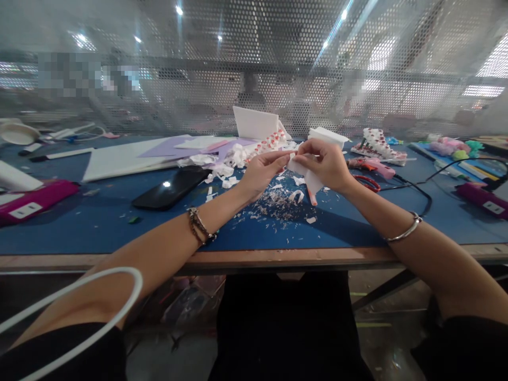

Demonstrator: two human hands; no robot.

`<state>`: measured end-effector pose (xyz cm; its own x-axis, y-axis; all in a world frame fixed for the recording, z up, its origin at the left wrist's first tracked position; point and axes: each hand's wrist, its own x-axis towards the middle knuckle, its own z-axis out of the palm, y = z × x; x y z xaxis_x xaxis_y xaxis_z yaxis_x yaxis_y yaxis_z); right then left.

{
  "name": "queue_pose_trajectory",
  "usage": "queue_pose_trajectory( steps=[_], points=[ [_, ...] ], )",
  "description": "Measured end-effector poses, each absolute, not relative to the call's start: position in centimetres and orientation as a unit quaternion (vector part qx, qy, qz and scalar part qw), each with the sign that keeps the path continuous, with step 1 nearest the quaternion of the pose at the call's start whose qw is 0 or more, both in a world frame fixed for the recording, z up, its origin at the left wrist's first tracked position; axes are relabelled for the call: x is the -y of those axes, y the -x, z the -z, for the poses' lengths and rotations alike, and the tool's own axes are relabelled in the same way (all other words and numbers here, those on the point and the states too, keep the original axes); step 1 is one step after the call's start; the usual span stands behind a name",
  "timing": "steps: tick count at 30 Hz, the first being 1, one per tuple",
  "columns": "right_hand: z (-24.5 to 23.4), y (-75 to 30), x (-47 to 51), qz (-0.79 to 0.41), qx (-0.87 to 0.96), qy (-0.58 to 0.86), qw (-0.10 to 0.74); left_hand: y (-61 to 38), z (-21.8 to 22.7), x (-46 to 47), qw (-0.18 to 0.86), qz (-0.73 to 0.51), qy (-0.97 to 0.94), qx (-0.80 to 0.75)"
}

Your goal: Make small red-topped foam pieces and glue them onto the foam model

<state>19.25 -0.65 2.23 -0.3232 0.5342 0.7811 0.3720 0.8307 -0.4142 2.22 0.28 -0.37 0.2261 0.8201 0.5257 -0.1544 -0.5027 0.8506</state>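
A small white piece of paper (311, 180) is pinched between the fingertips of my right hand (327, 161), and its lower end hangs down. My left hand (260, 173) meets it from the other side, thumb and forefinger closed at the paper's upper edge. Both hands are above a scatter of tiny white scraps (280, 206) on the blue table (254, 238). Just beneath the paper lies a thin tool with an orange end (313, 198), partly hidden. Crumpled white paper strips (222, 168) are heaped beyond my left hand.
Left of my hands lie a black phone (170, 188) and white and purple sheets (166, 148). On the right are red-handled scissors (368, 183), a pink glue gun (377, 166) and a patterned white model (379, 145). A perforated metal screen (270, 69) stands behind.
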Motion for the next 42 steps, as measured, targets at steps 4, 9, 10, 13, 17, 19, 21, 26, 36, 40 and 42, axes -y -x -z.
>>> queue_pose_trajectory(
  steps=[4, 9, 10, 13, 17, 19, 21, 26, 36, 40, 42],
  points=[
    [-2.2, -19.1, 0.7, -0.078, 0.8, 0.286, 0.522, -2.3, -0.1, 0.4, 0.36, -0.568, -0.698, -0.247],
    [-2.3, -19.2, 0.6, -0.106, 0.802, 0.279, 0.517, -2.1, -0.8, 0.9, 0.304, -0.561, -0.718, -0.279],
    [-2.4, -19.2, 0.7, -0.113, 0.804, 0.277, 0.514, -2.1, -0.9, 0.8, 0.303, -0.565, -0.716, -0.278],
    [-2.6, -19.3, 0.8, -0.121, 0.811, 0.267, 0.506, -1.8, -0.7, 0.3, 0.33, -0.568, -0.708, -0.257],
    [-2.8, -19.3, 1.1, -0.136, 0.812, 0.267, 0.5, -1.7, -0.5, -0.3, 0.378, -0.569, -0.694, -0.226],
    [-2.8, -19.1, 1.1, -0.152, 0.809, 0.267, 0.501, -1.7, -0.4, -0.3, 0.387, -0.573, -0.688, -0.219],
    [-2.8, -19.0, 1.1, -0.161, 0.806, 0.263, 0.505, -1.8, -0.4, -0.4, 0.387, -0.574, -0.688, -0.217],
    [-2.3, -19.0, 0.9, -0.151, 0.807, 0.267, 0.504, -1.9, -0.4, -0.2, 0.335, -0.573, -0.707, -0.244],
    [-2.0, -19.2, 0.3, -0.119, 0.806, 0.28, 0.507, -1.7, -1.2, 1.3, 0.082, -0.533, -0.788, -0.298],
    [-2.0, -19.2, 0.5, -0.104, 0.811, 0.276, 0.505, -1.8, -1.1, 1.0, 0.123, -0.534, -0.78, -0.302],
    [-2.1, -19.2, 0.6, -0.086, 0.816, 0.281, 0.498, -1.9, -0.9, 0.8, 0.173, -0.541, -0.766, -0.299]
  ],
)
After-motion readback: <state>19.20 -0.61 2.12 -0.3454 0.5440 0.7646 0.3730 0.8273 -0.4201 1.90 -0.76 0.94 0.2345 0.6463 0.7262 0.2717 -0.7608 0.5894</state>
